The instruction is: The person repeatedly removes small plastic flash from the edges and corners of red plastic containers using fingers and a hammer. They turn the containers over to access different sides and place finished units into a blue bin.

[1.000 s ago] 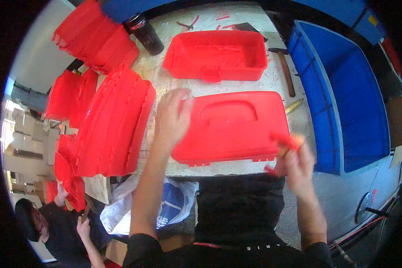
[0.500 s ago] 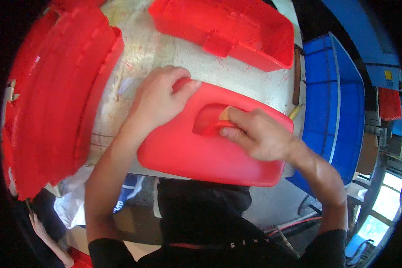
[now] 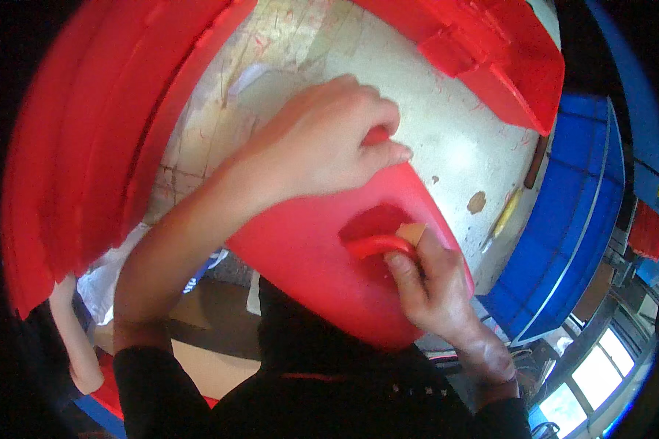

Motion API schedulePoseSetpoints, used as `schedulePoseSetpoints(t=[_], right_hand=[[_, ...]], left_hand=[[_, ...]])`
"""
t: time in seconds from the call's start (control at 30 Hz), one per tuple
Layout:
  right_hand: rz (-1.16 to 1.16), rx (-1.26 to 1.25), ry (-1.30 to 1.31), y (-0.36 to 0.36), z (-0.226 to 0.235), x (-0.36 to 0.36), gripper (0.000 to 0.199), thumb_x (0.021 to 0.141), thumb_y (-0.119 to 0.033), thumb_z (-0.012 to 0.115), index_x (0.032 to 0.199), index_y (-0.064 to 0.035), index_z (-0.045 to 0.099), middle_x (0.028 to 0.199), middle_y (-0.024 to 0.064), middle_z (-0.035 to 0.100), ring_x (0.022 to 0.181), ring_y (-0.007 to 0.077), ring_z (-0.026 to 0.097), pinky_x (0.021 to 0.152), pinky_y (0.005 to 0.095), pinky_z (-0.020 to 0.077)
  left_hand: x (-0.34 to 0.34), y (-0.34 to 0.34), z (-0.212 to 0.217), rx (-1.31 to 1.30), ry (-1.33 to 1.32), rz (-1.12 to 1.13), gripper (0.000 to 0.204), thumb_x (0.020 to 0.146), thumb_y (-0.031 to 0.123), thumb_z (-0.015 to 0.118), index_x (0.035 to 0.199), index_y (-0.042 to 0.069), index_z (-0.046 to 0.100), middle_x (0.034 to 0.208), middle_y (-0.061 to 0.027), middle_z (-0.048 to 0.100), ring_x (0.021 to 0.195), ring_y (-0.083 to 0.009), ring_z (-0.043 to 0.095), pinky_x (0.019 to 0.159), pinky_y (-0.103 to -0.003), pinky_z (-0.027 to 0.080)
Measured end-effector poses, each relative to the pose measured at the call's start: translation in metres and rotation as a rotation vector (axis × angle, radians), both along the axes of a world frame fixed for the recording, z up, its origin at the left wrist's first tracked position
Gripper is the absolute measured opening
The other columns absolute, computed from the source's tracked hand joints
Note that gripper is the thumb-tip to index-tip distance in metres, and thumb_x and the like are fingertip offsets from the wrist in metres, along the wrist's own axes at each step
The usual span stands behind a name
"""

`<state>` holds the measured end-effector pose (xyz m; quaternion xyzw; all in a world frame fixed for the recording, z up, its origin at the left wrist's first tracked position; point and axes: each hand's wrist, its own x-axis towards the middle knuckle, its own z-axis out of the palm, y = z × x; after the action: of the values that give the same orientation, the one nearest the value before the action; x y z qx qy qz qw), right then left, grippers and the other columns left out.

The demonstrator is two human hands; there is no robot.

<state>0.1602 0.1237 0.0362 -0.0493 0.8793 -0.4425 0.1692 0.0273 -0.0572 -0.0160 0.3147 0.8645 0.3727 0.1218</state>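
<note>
A red plastic toolbox lid (image 3: 300,241) lies tilted between my hands, its near edge close to my body. Its recessed middle has a red carry handle (image 3: 377,247). My right hand (image 3: 438,289) is closed round the right end of that handle, thumb on top. Something tan (image 3: 411,233), perhaps a finger wrap, shows at the index finger. My left hand (image 3: 329,139) grips the lid's far edge with fingers curled over it and thumb on the upper face. The lid's underside is hidden.
An open red box (image 3: 490,73) stands at the far right of the worktable (image 3: 461,168). Stacked red plastic parts (image 3: 102,146) rise at the left. Right of the table is a blue crate (image 3: 564,219); a yellow-handled tool (image 3: 507,216) lies near it. Another person's arm (image 3: 73,336) shows lower left.
The lid has turned clockwise and come nearer my body, its right end swinging down. Both hands have kept their grip on it. The view has shifted too.
</note>
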Motion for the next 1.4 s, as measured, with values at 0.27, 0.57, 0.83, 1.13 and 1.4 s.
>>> schedulePoseSetpoints(t=[0.27,0.57,0.83,1.13,1.4], right_hand=[[-0.252,-0.153,-0.185,0.012,0.004,0.018,0.016,0.1,-0.009,0.057,0.112,0.0,0.061,0.081,0.0038,0.06,0.071,0.0078,0.05,0.064,0.025,0.0444],[-0.338,0.121,-0.185,0.017,0.002,0.045,0.019,0.099,-0.011,0.059,0.114,0.0006,0.058,0.072,0.0101,0.062,0.064,0.0136,0.059,0.057,0.0312,0.0471],[0.055,0.113,-0.134,0.024,-0.001,0.032,0.027,0.099,-0.015,0.059,0.116,0.0048,0.053,0.068,0.0196,0.062,0.054,0.0381,0.063,0.048,0.0428,0.0478],[0.21,0.149,-0.076,0.022,-0.005,0.032,0.03,0.095,-0.012,0.061,0.119,0.0039,0.053,0.079,0.0183,0.063,0.057,0.0364,0.065,0.049,0.0418,0.0501],[-0.096,0.612,0.512,0.054,0.003,0.041,0.053,0.074,-0.027,0.082,0.118,-0.0082,0.057,0.104,0.0138,0.055,0.1,0.0358,0.056,0.089,0.0495,0.047]], left_hand=[[-0.029,-0.002,-0.016,0.342,-0.346,-0.214,0.028,0.092,0.026,0.065,0.108,0.004,0.069,0.103,-0.0115,0.072,0.098,-0.0227,0.067,0.089,-0.035,0.051],[0.001,0.019,-0.021,0.354,-0.375,-0.237,0.024,0.092,0.019,0.067,0.108,0.001,0.066,0.102,-0.0112,0.07,0.097,-0.0206,0.066,0.089,-0.032,0.05],[0.003,0.018,-0.027,0.409,-0.38,-0.242,0.029,0.082,0.017,0.077,0.104,0.0,0.068,0.1,-0.0148,0.069,0.094,-0.0261,0.066,0.087,-0.034,0.051],[0.0,0.017,-0.028,0.384,-0.369,-0.292,0.026,0.082,0.011,0.076,0.104,0.0,0.068,0.104,-0.0134,0.068,0.098,-0.0238,0.065,0.089,-0.034,0.051],[0.006,0.01,0.014,0.143,-0.344,-0.166,0.027,0.085,0.019,0.075,0.104,0.001,0.069,0.104,-0.0155,0.069,0.1,-0.0267,0.066,0.092,-0.038,0.05]])
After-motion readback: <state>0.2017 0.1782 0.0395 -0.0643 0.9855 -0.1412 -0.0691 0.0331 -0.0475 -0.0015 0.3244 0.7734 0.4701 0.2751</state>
